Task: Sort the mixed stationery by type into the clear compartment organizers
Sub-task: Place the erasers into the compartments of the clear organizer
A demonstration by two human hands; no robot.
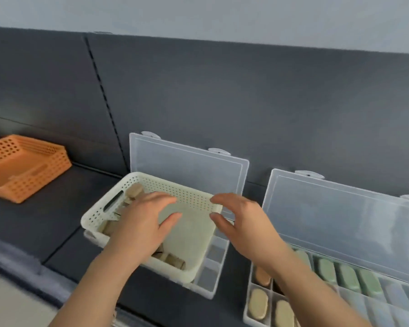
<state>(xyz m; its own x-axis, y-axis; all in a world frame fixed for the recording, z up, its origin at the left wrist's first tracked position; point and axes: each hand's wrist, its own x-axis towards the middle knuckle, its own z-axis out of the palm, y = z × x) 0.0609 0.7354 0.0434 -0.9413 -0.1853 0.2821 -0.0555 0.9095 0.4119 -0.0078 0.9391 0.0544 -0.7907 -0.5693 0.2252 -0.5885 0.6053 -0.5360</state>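
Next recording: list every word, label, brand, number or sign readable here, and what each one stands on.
None readable. The white basket, the orange basket, the clear lid behind the white basket, the other clear lid and the oval pieces show no print; the blurred frame could hide fine marks.

the white basket [191,197] covers most of the left organizer [210,277], leaving seemingly only its right column reachable.

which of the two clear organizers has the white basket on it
The middle organizer, under the white basket; the organizer at the right edge bears no basket and holds green and tan pieces.
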